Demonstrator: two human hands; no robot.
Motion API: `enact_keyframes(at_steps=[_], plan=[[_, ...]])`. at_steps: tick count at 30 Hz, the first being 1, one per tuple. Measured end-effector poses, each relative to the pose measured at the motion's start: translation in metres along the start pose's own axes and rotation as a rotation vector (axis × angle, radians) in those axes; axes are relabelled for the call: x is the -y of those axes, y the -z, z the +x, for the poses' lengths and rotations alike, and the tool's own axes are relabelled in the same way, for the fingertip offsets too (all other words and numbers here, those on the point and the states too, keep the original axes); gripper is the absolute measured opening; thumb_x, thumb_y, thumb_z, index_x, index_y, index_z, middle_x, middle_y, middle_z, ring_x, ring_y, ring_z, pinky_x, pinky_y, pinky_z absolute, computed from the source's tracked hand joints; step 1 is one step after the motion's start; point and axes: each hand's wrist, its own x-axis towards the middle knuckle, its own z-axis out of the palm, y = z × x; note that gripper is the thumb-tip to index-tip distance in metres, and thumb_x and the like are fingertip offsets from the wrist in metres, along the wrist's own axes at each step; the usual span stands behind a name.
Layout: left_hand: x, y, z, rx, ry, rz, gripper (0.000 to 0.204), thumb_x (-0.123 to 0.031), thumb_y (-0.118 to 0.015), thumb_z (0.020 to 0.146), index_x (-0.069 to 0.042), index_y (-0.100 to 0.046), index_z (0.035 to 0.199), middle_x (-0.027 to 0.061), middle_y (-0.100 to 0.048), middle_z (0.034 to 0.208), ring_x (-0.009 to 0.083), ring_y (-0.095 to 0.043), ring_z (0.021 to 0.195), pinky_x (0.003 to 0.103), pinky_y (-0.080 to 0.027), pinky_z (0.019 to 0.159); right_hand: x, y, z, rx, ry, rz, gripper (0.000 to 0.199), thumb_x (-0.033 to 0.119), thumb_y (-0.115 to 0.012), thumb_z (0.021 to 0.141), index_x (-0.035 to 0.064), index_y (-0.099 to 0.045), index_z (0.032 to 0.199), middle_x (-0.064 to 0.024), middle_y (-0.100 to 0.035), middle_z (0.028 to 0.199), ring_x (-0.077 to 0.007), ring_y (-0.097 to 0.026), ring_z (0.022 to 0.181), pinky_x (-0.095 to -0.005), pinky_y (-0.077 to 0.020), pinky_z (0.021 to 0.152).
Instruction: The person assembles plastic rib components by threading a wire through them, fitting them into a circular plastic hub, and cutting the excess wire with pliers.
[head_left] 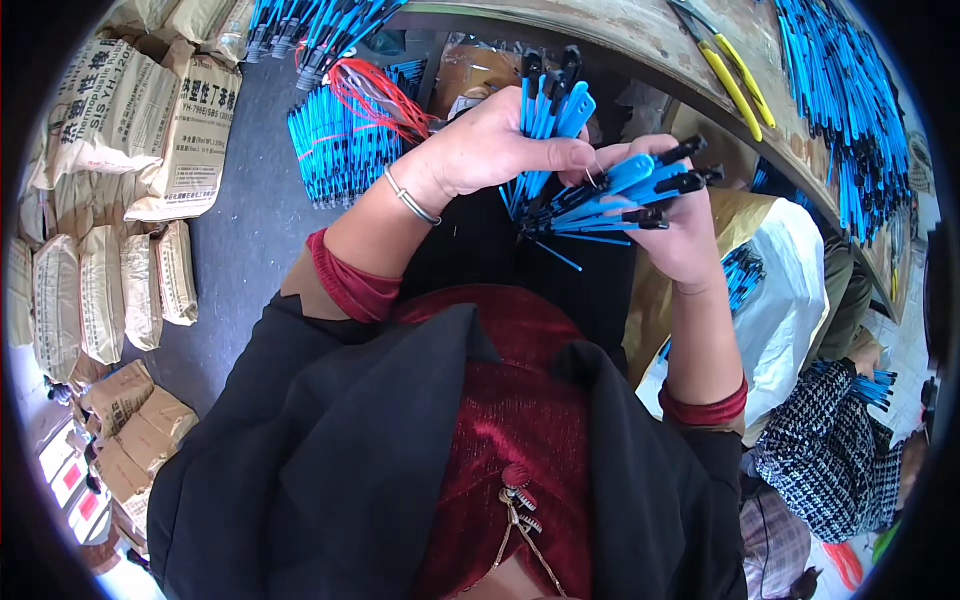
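Head view: left hand (488, 148) pinching blue sticks (570, 115) at 1 o'clock, right hand (684, 230) closed round a splayed bunch (628, 174) at 2 o'clock, hands nearly meeting; likely risk, slack grip letting strays (559, 256) slip into lap (590, 300).

Around me it looks like a workshop for piecework; the worn wooden worktop (620, 42) carries a heap of slim blue pieces (840, 115) and yellow-handled pliers (733, 84); just beside the worktop's left end sits a banded blue bundle (340, 150); farther left of it, brown paper sacks (185, 140) are piled; near its right end, a co-worker (825, 450) holds similar pieces.
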Motion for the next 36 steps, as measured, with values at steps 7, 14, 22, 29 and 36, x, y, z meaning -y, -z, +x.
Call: enact_keyframes(at_steps=[7, 14, 22, 29, 36], plan=[[0.000, -0.003, 0.003, -0.003, 0.027, 0.004, 0.017, -0.018, -0.064, 0.081, -0.001, -0.061, 0.083, 0.0051, -0.062, 0.075, 0.0125, -0.059, 0.071, 0.026, -0.047, 0.068, 0.003, -0.014, -0.001, -0.115, 0.057, -0.094, 0.051, -0.002, -0.064, 0.074, 0.0002, -0.039, 0.118, -0.0126, -0.059, 0.096, -0.0207, -0.058, 0.088, -0.0334, -0.0459, 0.080], [0.004, -0.007, 0.003, -0.008, 0.030, -0.058, 0.020, -0.021, -0.064, 0.082, -0.001, -0.060, 0.082, 0.0058, -0.063, 0.077, 0.0122, -0.059, 0.072, 0.026, -0.046, 0.068, -0.003, -0.023, -0.008, -0.297, 0.088, -0.032, 0.057, 0.001, -0.061, 0.078, -0.0005, -0.033, 0.127, -0.0103, -0.059, 0.094, -0.0168, -0.058, 0.086, -0.0310, -0.0457, 0.080], [0.006, -0.008, 0.000, 0.034, 0.011, -0.055, 0.017, -0.019, -0.063, 0.083, -0.002, -0.059, 0.082, 0.0024, -0.060, 0.074, 0.0105, -0.056, 0.071, 0.023, -0.044, 0.066, 0.002, -0.039, -0.010, -0.482, 0.045, -0.016, 0.057, 0.004, -0.062, 0.079, -0.0014, -0.033, 0.127, -0.0087, -0.058, 0.096, -0.0144, -0.056, 0.089, -0.0270, -0.0441, 0.080], [-0.005, -0.013, -0.001, -0.068, 0.099, 0.031, 0.012, -0.013, -0.063, 0.082, -0.002, -0.059, 0.080, 0.0013, -0.059, 0.075, 0.0091, -0.054, 0.068, 0.023, -0.044, 0.063, 0.000, -0.042, -0.007, -0.675, 0.075, -0.229, 0.047, 0.004, -0.065, 0.078, -0.0006, -0.039, 0.117, -0.0084, -0.058, 0.097, -0.0147, -0.056, 0.088, -0.0270, -0.0436, 0.080], [-0.006, -0.007, -0.006, -0.073, 0.081, -0.016, 0.014, -0.013, -0.063, 0.082, 0.000, -0.060, 0.083, 0.0038, -0.062, 0.076, 0.0101, -0.056, 0.069, 0.024, -0.046, 0.065, 0.011, -0.040, -0.001, -0.591, -0.151, -0.315, 0.058, 0.013, -0.072, 0.074, -0.0005, -0.038, 0.118, -0.0107, -0.055, 0.105, -0.0172, -0.054, 0.097, -0.0301, -0.0409, 0.086]])
